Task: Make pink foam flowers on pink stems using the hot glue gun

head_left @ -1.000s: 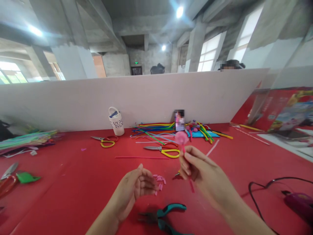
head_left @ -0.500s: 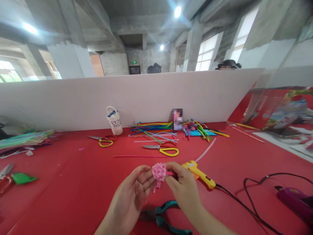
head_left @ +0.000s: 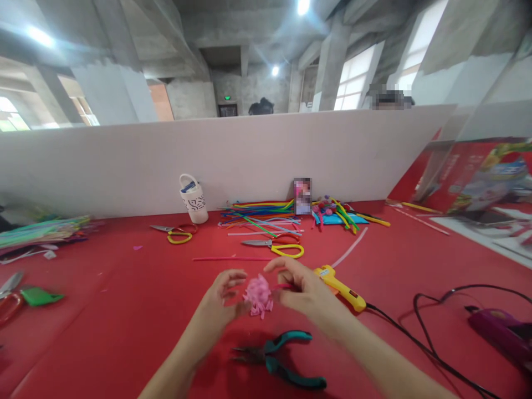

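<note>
A pink flower of bent pipe cleaner (head_left: pixel 258 289), blurred by motion, is between my two hands, above or against a small heap of pink snippets (head_left: pixel 261 311). My right hand (head_left: pixel 301 285) pinches its short pink stem, index finger raised. To its left, my left hand (head_left: pixel 224 296) curves with fingers apart, its thumb close to the flower and snippets. It seems to grip nothing. Nearer me on the red table lie pliers with teal handles (head_left: pixel 276 357), jaws pointing left. Just right of my right hand rests a yellow glue gun (head_left: pixel 341 288).
Yellow-and-red-handled scissors (head_left: pixel 286 249), a pink pipe cleaner (head_left: pixel 228 259) and a pile of coloured pipe cleaners (head_left: pixel 257 213) lie beyond my hands. A white cup (head_left: pixel 194 202) and a phone (head_left: pixel 302 195) stand by the white partition (head_left: pixel 124 172). A black cord (head_left: pixel 411 332) runs across the right.
My left hand has moved away from the flower and its fingers have curled. The flower in my right hand has shifted left and down to the snippets. The view has tilted slightly.
</note>
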A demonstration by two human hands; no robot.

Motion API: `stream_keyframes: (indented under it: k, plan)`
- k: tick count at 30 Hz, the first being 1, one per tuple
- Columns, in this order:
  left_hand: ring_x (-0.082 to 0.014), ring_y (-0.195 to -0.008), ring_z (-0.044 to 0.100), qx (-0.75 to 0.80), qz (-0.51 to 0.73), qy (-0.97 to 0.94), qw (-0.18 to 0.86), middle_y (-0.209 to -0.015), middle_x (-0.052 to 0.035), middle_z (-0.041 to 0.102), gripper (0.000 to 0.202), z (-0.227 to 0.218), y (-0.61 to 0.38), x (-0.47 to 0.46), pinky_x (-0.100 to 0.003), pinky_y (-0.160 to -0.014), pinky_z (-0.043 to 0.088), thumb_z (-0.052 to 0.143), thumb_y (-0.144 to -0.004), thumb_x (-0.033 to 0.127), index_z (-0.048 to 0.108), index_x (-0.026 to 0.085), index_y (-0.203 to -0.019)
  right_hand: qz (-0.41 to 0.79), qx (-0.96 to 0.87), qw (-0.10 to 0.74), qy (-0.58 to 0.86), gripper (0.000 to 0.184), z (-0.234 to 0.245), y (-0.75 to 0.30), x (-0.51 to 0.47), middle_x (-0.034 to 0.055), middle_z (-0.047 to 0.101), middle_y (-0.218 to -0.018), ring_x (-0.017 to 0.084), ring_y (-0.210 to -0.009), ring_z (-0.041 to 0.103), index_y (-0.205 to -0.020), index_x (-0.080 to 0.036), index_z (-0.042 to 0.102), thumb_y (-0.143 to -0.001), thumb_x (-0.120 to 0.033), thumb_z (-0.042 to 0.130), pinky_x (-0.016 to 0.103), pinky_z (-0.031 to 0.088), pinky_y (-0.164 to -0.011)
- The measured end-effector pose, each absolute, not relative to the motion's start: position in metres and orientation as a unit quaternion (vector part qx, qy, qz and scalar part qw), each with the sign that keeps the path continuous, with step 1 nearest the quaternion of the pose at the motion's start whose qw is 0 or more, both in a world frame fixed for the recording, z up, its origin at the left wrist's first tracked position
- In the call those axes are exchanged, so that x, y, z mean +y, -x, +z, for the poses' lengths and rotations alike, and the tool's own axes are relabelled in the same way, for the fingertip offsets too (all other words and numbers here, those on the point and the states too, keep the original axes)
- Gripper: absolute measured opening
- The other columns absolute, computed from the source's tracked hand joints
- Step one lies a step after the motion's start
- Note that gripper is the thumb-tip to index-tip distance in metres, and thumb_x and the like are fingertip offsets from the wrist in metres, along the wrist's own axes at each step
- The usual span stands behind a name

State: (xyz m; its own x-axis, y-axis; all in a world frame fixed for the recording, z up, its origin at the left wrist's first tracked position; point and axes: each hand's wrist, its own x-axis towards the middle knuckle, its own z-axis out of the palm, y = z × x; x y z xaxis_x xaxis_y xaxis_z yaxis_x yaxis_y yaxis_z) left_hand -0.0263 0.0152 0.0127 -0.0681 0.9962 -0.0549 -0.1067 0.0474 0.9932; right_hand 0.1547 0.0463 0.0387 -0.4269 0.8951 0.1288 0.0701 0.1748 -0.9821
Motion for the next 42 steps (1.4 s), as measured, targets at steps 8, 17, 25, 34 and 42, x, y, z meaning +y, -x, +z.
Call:
stream_keyframes:
  k: [8, 17, 25, 34, 42]
  plan:
    - [-0.0187, -0.067, 0.063, 0.358, 0.496, -0.382, 0.693, -0.079, -0.0094, 0.068, 0.030, 0.031, 0.013, -0.002, -0.031, -0.066, 0.048, 0.048, -0.087, 0.036, 0.065, 0.012, -0.093, 0.456, -0.753, 0.323, 0.347, 0.014, 0.029, -0.157, 0.053, -0.0031, 0.048, -0.060, 0.012, -0.058, 0.046, -0.067, -0.018, 0.058, -0.074, -0.017, 0.046, 0.022, 0.035, -0.055]
    - [-0.0186, -0.073, 0.066, 0.323, 0.479, -0.336, 0.743, -0.084, -0.0092, 0.070, 0.018, 0.030, 0.013, -0.003, -0.028, -0.070, 0.052, 0.064, -0.076, 0.019, 0.068, 0.011, -0.092, 0.271, -0.861, 0.280, 0.327, 0.021, 0.035, -0.161, 0.048, -0.0038, 0.044, -0.061, 0.012, -0.060, 0.043, -0.064, -0.017, 0.058, -0.070, -0.001, 0.045, 0.023, 0.028, -0.056]
    - [-0.0139, -0.070, 0.064, 0.309, 0.509, -0.340, 0.728, -0.079, -0.0033, 0.067, 0.016, 0.031, 0.018, -0.007, -0.024, -0.069, 0.051, 0.064, -0.075, 0.018, 0.066, 0.015, -0.091, 0.154, -0.838, 0.346, 0.393, 0.051, 0.026, -0.170, 0.043, 0.0115, 0.047, -0.118, 0.024, -0.113, 0.041, -0.126, -0.018, 0.044, -0.076, -0.011, 0.051, 0.037, 0.036, -0.092]
    - [-0.0131, -0.070, 0.062, 0.414, 0.561, -0.419, 0.582, -0.080, -0.0027, 0.068, 0.017, 0.023, 0.022, -0.007, -0.022, -0.067, 0.049, 0.067, -0.075, 0.022, 0.066, 0.018, -0.091, 0.244, -0.882, 0.069, 0.397, 0.056, -0.014, -0.191, -0.005, 0.0051, 0.053, -0.117, 0.027, -0.105, 0.045, -0.117, -0.026, 0.052, -0.063, -0.024, 0.067, 0.043, 0.034, -0.094]
    - [-0.0173, -0.075, 0.067, 0.385, 0.590, -0.354, 0.616, -0.083, -0.0043, 0.071, 0.020, 0.014, 0.014, -0.009, -0.029, -0.073, 0.053, 0.069, -0.074, 0.025, 0.066, 0.020, -0.093, 0.262, -0.878, 0.059, 0.396, 0.024, -0.003, -0.177, 0.002, 0.0047, 0.059, -0.093, 0.023, -0.087, 0.051, -0.087, -0.021, 0.058, -0.063, -0.020, 0.056, 0.036, 0.040, -0.077]
